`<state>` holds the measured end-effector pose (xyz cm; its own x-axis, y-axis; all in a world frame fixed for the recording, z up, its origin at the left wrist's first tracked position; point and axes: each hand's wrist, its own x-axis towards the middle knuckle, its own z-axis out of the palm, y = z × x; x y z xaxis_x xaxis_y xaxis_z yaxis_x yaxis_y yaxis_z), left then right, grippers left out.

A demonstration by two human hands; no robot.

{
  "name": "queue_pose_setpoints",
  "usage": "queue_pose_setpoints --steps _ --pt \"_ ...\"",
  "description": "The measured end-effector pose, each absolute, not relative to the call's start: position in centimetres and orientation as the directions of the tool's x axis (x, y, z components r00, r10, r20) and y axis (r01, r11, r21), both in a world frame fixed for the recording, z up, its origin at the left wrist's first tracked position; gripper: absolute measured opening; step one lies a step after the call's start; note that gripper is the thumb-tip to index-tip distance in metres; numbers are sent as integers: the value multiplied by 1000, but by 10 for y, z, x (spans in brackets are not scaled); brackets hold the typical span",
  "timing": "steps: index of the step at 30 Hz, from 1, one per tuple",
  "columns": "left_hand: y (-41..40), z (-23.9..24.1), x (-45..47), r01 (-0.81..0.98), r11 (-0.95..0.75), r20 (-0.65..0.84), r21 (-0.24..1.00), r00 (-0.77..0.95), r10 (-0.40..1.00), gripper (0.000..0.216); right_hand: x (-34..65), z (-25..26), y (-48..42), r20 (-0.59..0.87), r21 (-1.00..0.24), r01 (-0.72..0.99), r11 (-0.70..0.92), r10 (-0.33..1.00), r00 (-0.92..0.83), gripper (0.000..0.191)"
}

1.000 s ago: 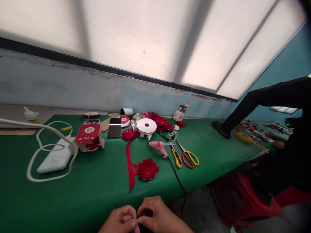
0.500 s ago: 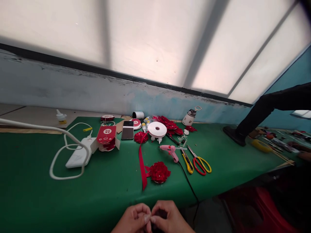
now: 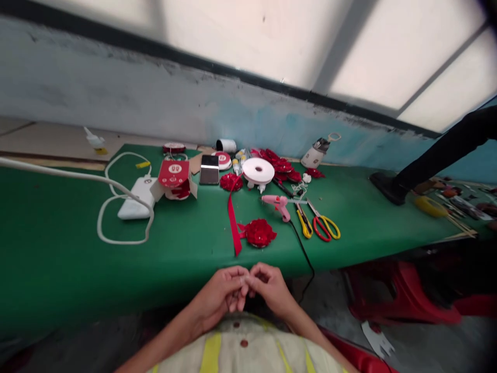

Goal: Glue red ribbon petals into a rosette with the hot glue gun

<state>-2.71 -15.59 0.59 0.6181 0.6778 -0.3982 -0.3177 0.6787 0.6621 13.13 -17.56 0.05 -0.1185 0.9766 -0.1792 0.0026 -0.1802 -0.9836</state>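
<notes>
Head view: at the left of the green bench [image 3: 46, 259], a white power strip [image 3: 134, 207] lies by a loop of its white cable [image 3: 116, 241]. Right of it stands a red box [image 3: 174, 175] with open flaps, then a phone [image 3: 209, 169] lying flat. Below the bench's near edge, before my chest, my left hand [image 3: 217, 295] has its fingers [image 3: 236, 282] curled in. Just beyond it on the bench, apart from my hands, a red ribbon [image 3: 233, 223] runs to the edge and touches a red fabric flower [image 3: 259, 233]. My right hand [image 3: 274, 287] meets the left tip to tip, its fingers bent closed too; I cannot tell whether anything is pinched between them. Further right lie a white spool [image 3: 258, 170], a pink glue gun [image 3: 277, 203], a yellow cutter [image 3: 305, 226] and scissors [image 3: 326, 228]. At the far right a long black shape [image 3: 438, 153] comes down onto the bench.
</notes>
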Motion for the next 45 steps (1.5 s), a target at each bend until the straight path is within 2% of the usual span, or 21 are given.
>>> queue_pose_setpoints --steps 6,14,21,26,29,32,34,36,38,40,45 --pt "-160 -2 -30 -365 735 -440 572 620 650 13 138 -6 -180 -178 -984 34 -175 976 -123 28" --pt "-168 -6 -28 -443 757 -490 480 580 651 23 138 -11 -187 -46 -990 139 -37 997 -61 19" --pt "-177 -8 -30 -398 734 -479 551 569 668 27 142 -5 -192 19 -983 184 10 999 46 19" --pt "-177 -7 -33 -418 716 -473 559 548 690 27 144 -7 -190 -80 -995 61 -81 996 24 21" --pt "-175 -6 -30 -372 689 -458 622 541 705 29 141 -10 -191 -158 -987 -21 -158 987 -14 22" --pt "-176 -11 -25 -234 576 -421 783 483 768 32 138 -11 -192 -233 -966 -106 -237 971 -47 24" --pt "-177 -17 -24 -95 409 -335 908 423 842 33 137 -11 -192 -282 -942 -169 -291 957 -73 27" --pt "-178 -21 -24 46 195 -197 980 406 893 33 138 -10 -191 -330 -908 -240 -344 939 -98 30" --pt "-177 -22 -26 142 5 -66 990 435 898 34 139 -10 -190 -372 -866 -316 -388 921 -114 32" --pt "-177 -20 -27 186 -103 5 977 466 885 36 139 -10 -190 -402 -823 -386 -417 907 -124 32" --pt "-179 -14 -26 139 -79 5 987 468 884 35 136 -10 -193 -422 -757 -497 -424 898 -122 30"
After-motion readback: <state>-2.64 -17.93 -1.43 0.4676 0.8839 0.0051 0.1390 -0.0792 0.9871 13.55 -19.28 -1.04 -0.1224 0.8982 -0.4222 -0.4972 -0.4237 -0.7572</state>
